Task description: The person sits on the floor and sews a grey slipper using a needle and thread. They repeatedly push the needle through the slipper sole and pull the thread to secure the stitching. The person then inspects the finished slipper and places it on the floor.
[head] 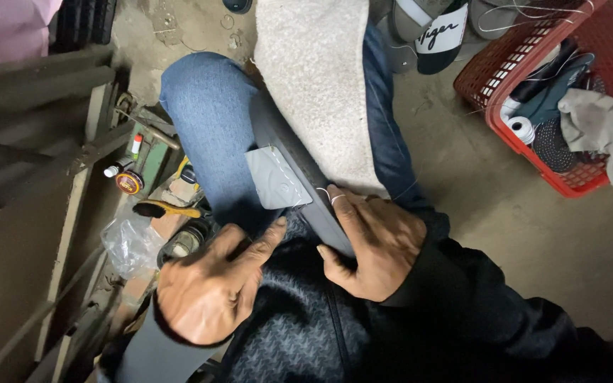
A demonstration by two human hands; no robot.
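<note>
A dark grey shoe upper or strap piece point(289, 152) with a grey stitched patch point(272, 177) lies across my lap, against a cream fleece lining point(313, 78). My right hand point(377, 241) grips the dark piece near its lower end, with white thread looped over a finger. My left hand point(211, 284) rests on my knee beside the patch, its thumb and forefinger pinched toward the patch's lower corner; what it holds is too small to tell. My legs are in blue jeans point(211, 120).
A red plastic basket point(526, 78) with cloth, dark items and a white spool stands at the upper right. A round polish tin point(129, 182), a brush point(164, 209), a small bottle and a plastic bag point(129, 245) lie at left by wooden planks. Sandals lie at top.
</note>
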